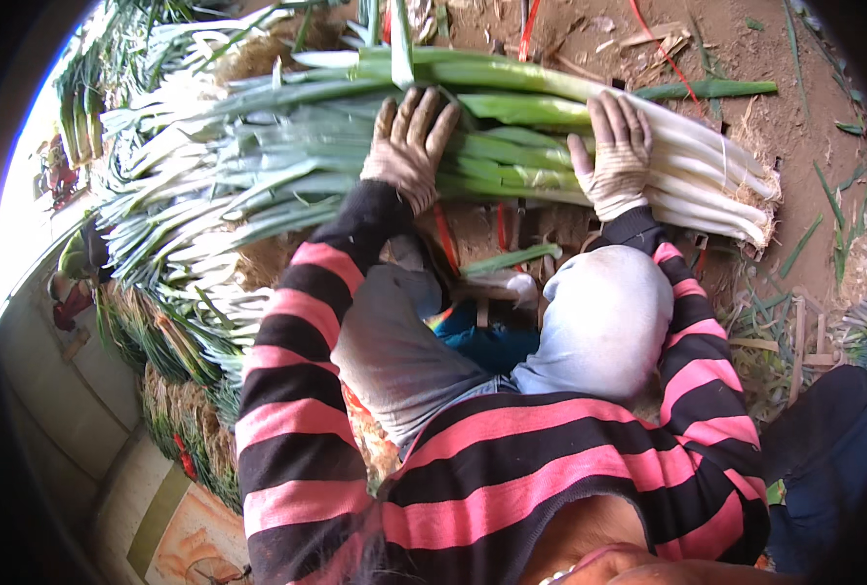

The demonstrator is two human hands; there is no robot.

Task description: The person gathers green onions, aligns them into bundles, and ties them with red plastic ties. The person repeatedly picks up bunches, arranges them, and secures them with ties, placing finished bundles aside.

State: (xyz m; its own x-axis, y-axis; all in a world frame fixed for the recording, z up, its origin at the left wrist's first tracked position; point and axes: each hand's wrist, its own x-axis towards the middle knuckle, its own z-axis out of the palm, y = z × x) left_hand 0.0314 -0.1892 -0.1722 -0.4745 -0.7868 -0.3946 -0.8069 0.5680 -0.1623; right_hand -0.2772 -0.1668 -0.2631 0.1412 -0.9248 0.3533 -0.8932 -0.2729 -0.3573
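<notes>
In front of my knees lies a thick bundle of long green onions (521, 150), its white stems and roots pointing right and its green leaves left. My left hand (408, 142), in a soiled pale knit glove, rests palm down across the leaves with its fingers spread. On the paler stems lies my right hand (616, 150), gloved too, flat with the thumb apart. Neither hand is closed around anything. A thin pale strand (724, 161) crosses the white stems near the roots. One leaf (401, 47) stands up beyond my left fingertips.
Red straps (444, 238) show beneath the bundle. More onions (163, 168) are heaped on the left. Leaf scraps and a loose green leaf (711, 89) lie on the dirt floor (806, 241). A wooden frame (806, 336) and another person's dark-clothed leg (821, 446) are at right.
</notes>
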